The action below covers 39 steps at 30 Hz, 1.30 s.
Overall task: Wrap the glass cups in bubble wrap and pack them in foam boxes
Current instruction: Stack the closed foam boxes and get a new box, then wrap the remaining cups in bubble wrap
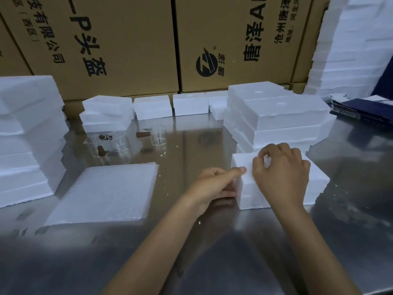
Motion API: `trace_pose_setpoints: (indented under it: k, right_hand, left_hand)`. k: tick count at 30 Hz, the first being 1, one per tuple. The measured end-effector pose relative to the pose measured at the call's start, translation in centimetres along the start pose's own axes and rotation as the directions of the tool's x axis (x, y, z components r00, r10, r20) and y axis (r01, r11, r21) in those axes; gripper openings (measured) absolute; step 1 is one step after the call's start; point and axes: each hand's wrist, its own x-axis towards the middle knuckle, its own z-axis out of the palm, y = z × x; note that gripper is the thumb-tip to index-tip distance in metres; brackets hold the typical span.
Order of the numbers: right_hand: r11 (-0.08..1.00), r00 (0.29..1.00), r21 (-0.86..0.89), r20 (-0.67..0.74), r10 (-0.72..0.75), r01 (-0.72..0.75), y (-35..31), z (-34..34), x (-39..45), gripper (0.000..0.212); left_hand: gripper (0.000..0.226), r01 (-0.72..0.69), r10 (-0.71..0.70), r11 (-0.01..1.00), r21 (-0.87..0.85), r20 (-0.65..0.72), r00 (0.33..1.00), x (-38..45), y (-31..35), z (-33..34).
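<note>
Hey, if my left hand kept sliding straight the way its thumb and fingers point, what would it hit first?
Nothing to travel through: the left hand already touches the near-left side of the foam box, thumb on its top edge. Pushing on would likely just shove the box toward the right hand.

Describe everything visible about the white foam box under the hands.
The white foam box is a low rectangular block of rough-edged foam, lying flat on the reflective metal table in front of a taller foam stack. A seam along its side suggests two closed halves. The left hand grips its left end; the right hand pinches its top.
</note>
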Motion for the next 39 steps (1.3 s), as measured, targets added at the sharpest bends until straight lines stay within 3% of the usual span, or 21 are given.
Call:
trace_pose_setpoints:
  k: [11,13,15,18,20,24,28,30,32,36,39]
  right_hand:
    - [0.981,0.998,0.186,0.05,0.047,-0.056,1.9,1.3,3.3,0.014]
    - [0.979,1.0,0.202,0.017,0.017,-0.02,0.9,0.9,2.6,0.013]
    - [0.974,0.994,0.199,-0.034,-0.104,0.109,-1.0,0.6,1.8,0.01]
    - [0.86,0.889,0.231,-0.058,-0.455,0.455,-4.8,1.0,0.4,0.008]
    - [0.771,0.8,0.283,0.017,-0.599,0.571,-7.7,2.8,-0.3,0.01]
    - [0.774,0.711,0.381,0.324,-0.624,0.506,-11.5,8.9,-1.3,0.023]
    - [0.84,0.684,0.392,0.495,-0.536,0.374,-12.7,14.7,-0.5,0.036]
    - [0.861,0.739,0.416,0.473,-0.479,0.292,-12.8,16.7,0.2,0.03]
    - [0.867,0.787,0.46,0.455,-0.416,0.192,-12.8,17.9,0.8,0.026]
    - [0.832,0.823,0.544,0.421,-0.381,0.107,-12.6,19.3,1.6,0.017]
    - [0.78,0.836,0.624,0.409,-0.367,0.037,-12.5,19.7,2.2,0.013]
  left_hand:
    - [0.05,0.007,-0.006,1.0,0.018,-0.027,1.0,2.0,0.2,1.3]
    - [0.055,-0.003,0.003,1.0,-0.001,-0.073,0.997,2.1,0.0,1.0]
    - [0.041,-0.079,0.07,0.996,-0.05,-0.167,0.984,2.5,0.4,0.0]
    - [0.011,-0.25,0.182,0.958,-0.137,-0.381,0.907,3.2,3.0,-4.1]
    - [0.012,-0.309,0.221,0.947,-0.088,-0.522,0.824,3.6,5.1,-8.4]
    - [0.026,-0.288,0.219,0.957,0.026,-0.714,0.664,4.8,8.2,-16.4]
    - [0.047,-0.069,0.304,0.947,0.315,-0.798,0.52,7.2,10.5,-23.9]
    - [0.056,0.084,0.41,0.855,0.511,-0.767,0.494,9.0,11.7,-27.0]
    - [0.062,0.268,0.509,0.673,0.689,-0.695,0.508,11.2,12.8,-29.5]
    - [0.072,0.475,0.444,0.354,0.806,-0.592,0.673,15.2,14.4,-33.7]
    - [0.066,0.538,0.449,0.158,0.828,-0.546,0.707,17.2,14.4,-36.0]
